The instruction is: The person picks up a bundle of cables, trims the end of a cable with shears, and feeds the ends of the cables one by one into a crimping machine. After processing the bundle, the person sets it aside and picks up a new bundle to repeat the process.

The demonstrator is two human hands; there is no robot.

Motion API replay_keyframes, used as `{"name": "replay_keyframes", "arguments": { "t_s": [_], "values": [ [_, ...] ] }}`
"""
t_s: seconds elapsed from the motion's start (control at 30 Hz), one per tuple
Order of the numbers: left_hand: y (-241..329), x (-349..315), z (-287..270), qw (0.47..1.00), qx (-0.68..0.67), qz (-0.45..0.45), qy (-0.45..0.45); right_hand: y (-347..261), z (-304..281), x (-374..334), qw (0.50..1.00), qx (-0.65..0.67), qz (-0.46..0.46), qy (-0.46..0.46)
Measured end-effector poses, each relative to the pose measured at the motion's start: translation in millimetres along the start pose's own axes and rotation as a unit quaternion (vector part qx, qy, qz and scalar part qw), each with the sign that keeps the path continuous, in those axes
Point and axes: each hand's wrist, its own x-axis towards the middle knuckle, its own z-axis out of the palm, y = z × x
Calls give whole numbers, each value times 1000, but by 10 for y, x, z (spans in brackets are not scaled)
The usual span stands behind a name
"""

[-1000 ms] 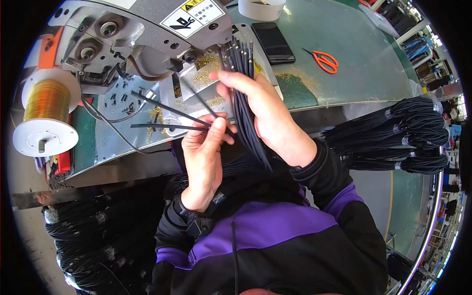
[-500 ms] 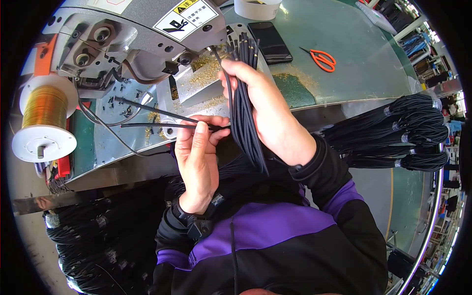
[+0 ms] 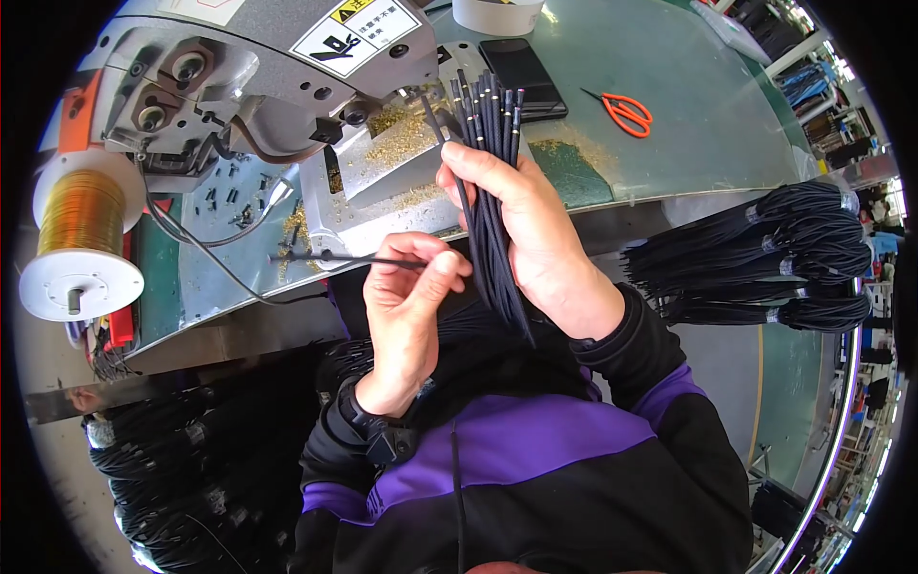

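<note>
My right hand (image 3: 531, 215) is closed around a bundle of black cords (image 3: 495, 239), whose upper ends carry small gold-coloured bands. One separate cord (image 3: 433, 120) sticks out past my right thumb, its tip close to the machine's working head (image 3: 406, 94). Left of the bundle, my left hand (image 3: 409, 301) pinches a single black cord (image 3: 349, 258) between thumb and fingers, with the loose end pointing left over the table edge. The lower ends of the bundle hang in front of my jacket.
A grey machine (image 3: 258, 72) stands at upper left, beside a spool of gold-coloured wire (image 3: 84, 215). Brass-coloured scraps (image 3: 397, 143) litter its metal base. Behind lie a black phone (image 3: 521, 77) and orange-handled scissors (image 3: 626, 115). Tied black cord bundles (image 3: 765, 253) extend at right; more (image 3: 210, 459) hang lower left.
Both hands have shifted slightly to the right. Two cords stuck out leftward from my left hand before; one shows now. The bundle's banded ends have fanned out and moved right.
</note>
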Motion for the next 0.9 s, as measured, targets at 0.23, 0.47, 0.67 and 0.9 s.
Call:
{"name": "replay_keyframes", "arguments": {
  "t_s": [0.23,0.47,0.67,0.9],
  "values": [
    [145,86,51,992,-77,60,79,-41,101,241,992,68,95,39],
    [63,106,-30,1000,-1,6,14,-1,-1,-5,996,-23,72,-39],
    [64,70,38,999,-48,-20,-8,-18,-37,-115,997,6,70,-15],
    [139,80,-32,997,-35,54,50,-10,47,167,995,62,76,15]
  ]
}}
